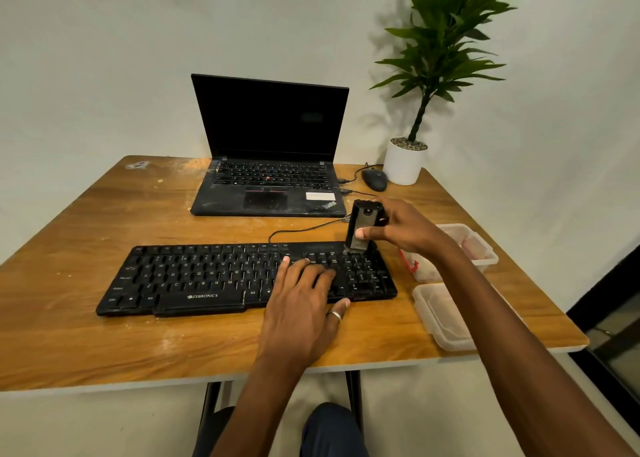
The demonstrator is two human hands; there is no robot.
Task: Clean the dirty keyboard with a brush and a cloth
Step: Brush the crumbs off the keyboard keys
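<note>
A black wired keyboard lies across the middle of the wooden table. My left hand rests flat on the keyboard's right part, fingers straight over the keys, thumb at the front edge. My right hand grips a black block-shaped brush, upright and slightly tilted. The brush's lower end touches the top row of the number pad at the keyboard's far right corner. No cloth is visible.
An open black laptop stands behind the keyboard, with a mouse and a potted plant at the back right. A clear plastic box and its lid lie to the right. The keyboard's cable runs toward the laptop.
</note>
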